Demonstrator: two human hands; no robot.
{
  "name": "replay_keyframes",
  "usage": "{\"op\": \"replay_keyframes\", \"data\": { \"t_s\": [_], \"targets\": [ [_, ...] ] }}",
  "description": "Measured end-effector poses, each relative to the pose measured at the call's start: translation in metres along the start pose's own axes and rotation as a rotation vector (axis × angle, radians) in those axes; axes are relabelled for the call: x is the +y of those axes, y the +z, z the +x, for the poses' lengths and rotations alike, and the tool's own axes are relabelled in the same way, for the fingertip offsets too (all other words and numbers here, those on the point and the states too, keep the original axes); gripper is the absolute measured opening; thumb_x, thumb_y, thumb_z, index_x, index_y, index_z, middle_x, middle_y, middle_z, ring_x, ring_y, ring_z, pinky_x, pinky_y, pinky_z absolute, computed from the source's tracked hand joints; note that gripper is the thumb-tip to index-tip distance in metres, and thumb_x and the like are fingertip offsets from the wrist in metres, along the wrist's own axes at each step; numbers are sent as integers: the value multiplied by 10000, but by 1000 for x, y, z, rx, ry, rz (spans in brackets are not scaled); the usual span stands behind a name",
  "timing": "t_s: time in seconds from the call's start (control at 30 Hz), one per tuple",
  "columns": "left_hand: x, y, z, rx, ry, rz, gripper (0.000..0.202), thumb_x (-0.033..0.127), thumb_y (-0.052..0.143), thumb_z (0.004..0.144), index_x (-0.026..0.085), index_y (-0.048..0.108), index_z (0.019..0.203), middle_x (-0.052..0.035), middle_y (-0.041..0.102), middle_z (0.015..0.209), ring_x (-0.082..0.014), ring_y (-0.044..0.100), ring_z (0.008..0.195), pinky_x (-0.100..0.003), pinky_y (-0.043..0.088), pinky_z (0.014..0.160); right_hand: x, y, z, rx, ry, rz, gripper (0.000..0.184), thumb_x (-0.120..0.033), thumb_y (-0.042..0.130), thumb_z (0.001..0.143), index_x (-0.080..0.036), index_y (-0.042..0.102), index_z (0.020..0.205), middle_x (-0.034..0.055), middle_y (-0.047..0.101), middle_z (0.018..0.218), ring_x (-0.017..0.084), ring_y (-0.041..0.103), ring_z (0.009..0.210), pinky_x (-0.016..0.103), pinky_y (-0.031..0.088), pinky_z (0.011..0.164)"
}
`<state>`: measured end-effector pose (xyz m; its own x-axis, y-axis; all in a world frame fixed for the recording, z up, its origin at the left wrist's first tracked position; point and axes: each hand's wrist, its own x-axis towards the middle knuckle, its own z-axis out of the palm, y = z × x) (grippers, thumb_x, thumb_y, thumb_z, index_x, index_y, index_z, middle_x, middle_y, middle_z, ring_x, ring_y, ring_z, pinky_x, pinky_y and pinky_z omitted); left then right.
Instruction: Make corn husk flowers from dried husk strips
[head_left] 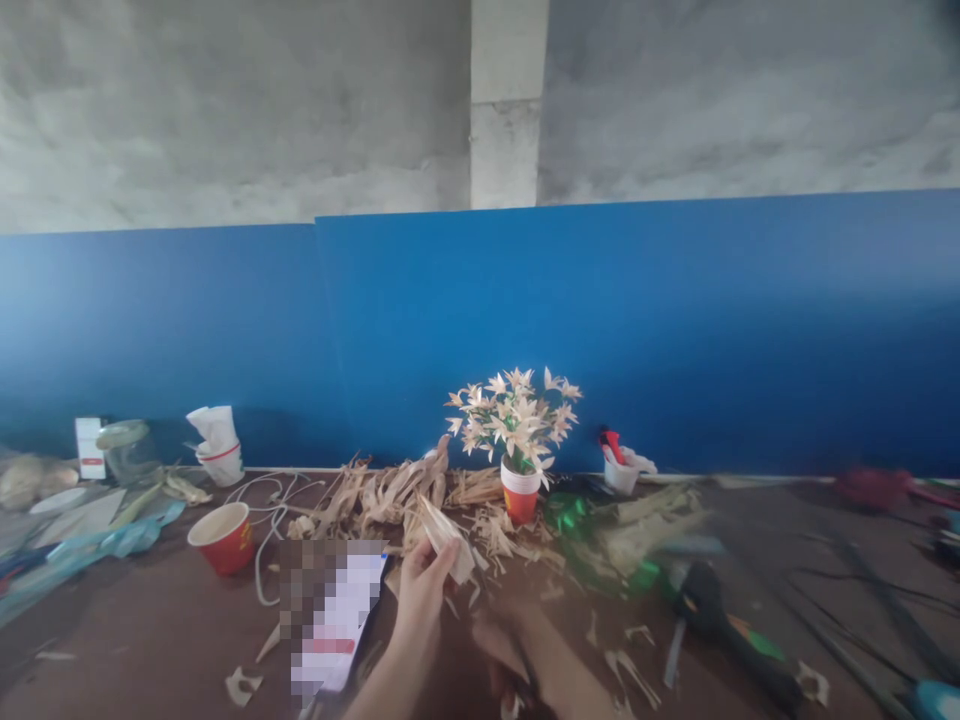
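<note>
My left hand (pixel 431 575) pinches a pale dried husk piece (pixel 448 538) between thumb and fingers, its pointed end upward. Lower and to the right, my right hand (pixel 517 650) is smeared by motion. Its fingers look curled around something dark that I cannot make out. Beyond the hands, a red and white paper cup (pixel 520 497) holds a bunch of pale star-shaped husk flowers (pixel 517 420). Dried husks (pixel 390 500) lie heaped behind my left hand. Small husk scraps (pixel 630 665) are scattered over the brown table (pixel 150 650).
A phone (pixel 341 620) lies left of my left arm, partly pixelated. A red paper cup (pixel 223 538) and a white cable (pixel 274 510) are further left. To the right are a black-handled tool (pixel 731 635), green material (pixel 574 515) and a white cup (pixel 621 473). A blue panel (pixel 405 330) closes the back.
</note>
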<state>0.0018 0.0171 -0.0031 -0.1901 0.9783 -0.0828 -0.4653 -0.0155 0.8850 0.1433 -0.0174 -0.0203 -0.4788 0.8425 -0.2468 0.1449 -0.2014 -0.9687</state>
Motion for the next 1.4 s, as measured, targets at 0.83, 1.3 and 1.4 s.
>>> {"op": "replay_keyframes", "data": {
  "t_s": [0.83,1.3,1.4],
  "targets": [
    [19,1,-6,-99,-138,-50,343,377,808,508,126,683,704,19,599,497,-74,491,406,-174,348,403,-15,-12,-11,-26,2,-96,467,-604,599,650,-195,583,876,-34,492,475,100,422,396,226,349,419],
    [15,-5,0,-19,-102,79,404,487,779,508,138,623,640,60,499,419,-48,396,331,-171,301,345,-32,-15,-17,-69,0,-108,387,-495,647,626,-161,613,820,-20,531,535,116,508,491,217,399,479],
    [8,-4,2,6,-26,145,438,541,754,513,140,604,608,73,464,385,-35,351,304,-164,248,321,-31,-12,-18,-62,8,-102,406,-512,642,627,-157,600,821,-34,506,499,100,475,431,215,393,456]
  ]
}}
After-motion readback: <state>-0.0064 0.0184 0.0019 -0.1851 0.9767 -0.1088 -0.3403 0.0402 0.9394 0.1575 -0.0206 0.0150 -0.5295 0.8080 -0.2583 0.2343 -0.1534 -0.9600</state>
